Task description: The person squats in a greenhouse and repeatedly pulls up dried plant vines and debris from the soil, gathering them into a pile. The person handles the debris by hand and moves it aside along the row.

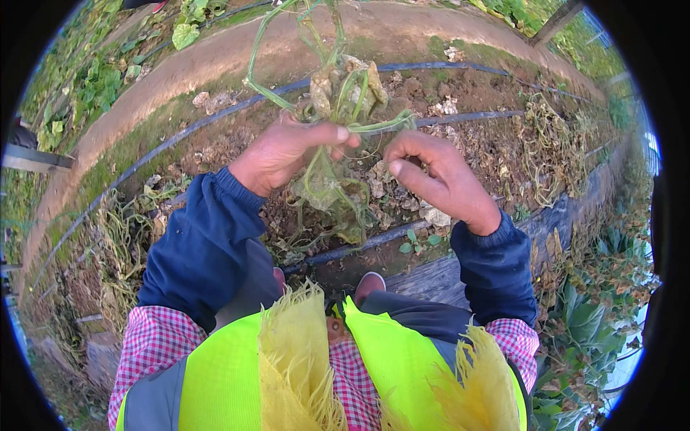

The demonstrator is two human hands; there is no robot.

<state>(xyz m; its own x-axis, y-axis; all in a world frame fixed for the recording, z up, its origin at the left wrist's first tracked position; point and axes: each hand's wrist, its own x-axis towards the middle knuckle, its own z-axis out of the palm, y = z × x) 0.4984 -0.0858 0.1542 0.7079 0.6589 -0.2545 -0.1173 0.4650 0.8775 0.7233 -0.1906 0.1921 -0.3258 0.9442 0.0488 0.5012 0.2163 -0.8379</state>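
Observation:
A half-withered green vine [340, 102] with dried, curled leaves hangs before me, rising past the top of the view. My left hand [291, 148] grips its stem between thumb and fingers. Close to the tip of a side shoot [383, 125] is my right hand [439, 175], its fingers curled and thumb near the forefinger; whether it pinches a thin tendril cannot be told. Below my left hand dangle more wilted leaves and looping stems [329, 188].
Black drip hoses [183, 134] run along the soil bed, which is littered with dry leaves. Withered vines [550, 145] hang at the right and left. A wooden post [558, 21] stands at the upper right, and a grey plank-like edge [431, 280] lies near my shoes.

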